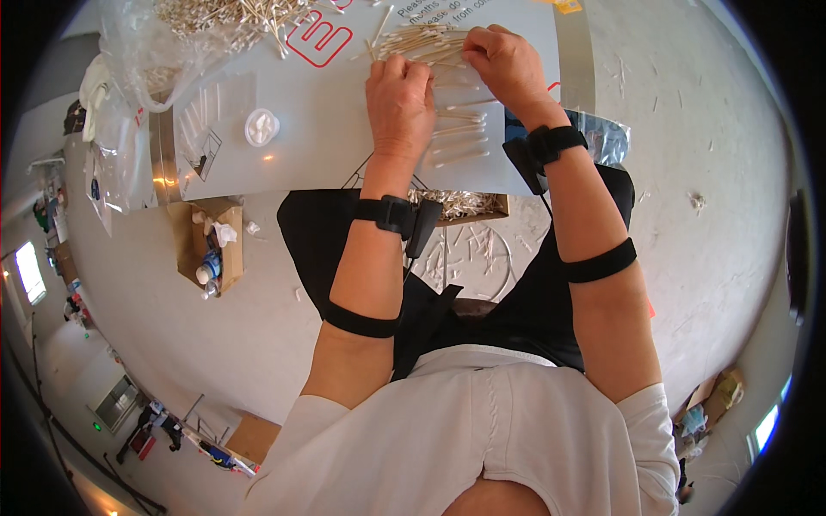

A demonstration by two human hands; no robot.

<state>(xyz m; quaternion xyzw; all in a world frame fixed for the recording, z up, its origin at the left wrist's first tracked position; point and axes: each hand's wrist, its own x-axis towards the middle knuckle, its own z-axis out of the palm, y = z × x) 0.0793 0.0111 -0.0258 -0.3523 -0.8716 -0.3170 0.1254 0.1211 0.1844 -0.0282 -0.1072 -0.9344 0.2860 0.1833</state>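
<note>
A loose heap of cotton swabs (422, 39) lies at the far side of the table, between and beyond my hands. Over its near left end, my left hand (400, 103) has its fingers curled together; what is in them is hidden. My right hand (509, 69) pinches at the right ends of the swabs, its thumb and forefinger closed. Small separate groups of cotton swabs (460, 131) lie in rows on the table just below, between my wrists.
A round white tub (261, 127) and clear plastic sleeves (206, 112) lie on the grey tabletop (318, 129). A clear bag of many swabs (215, 21) fills the far left. Below the table edge stand a carton of swabs (469, 206) and a carton with bottles (185, 249).
</note>
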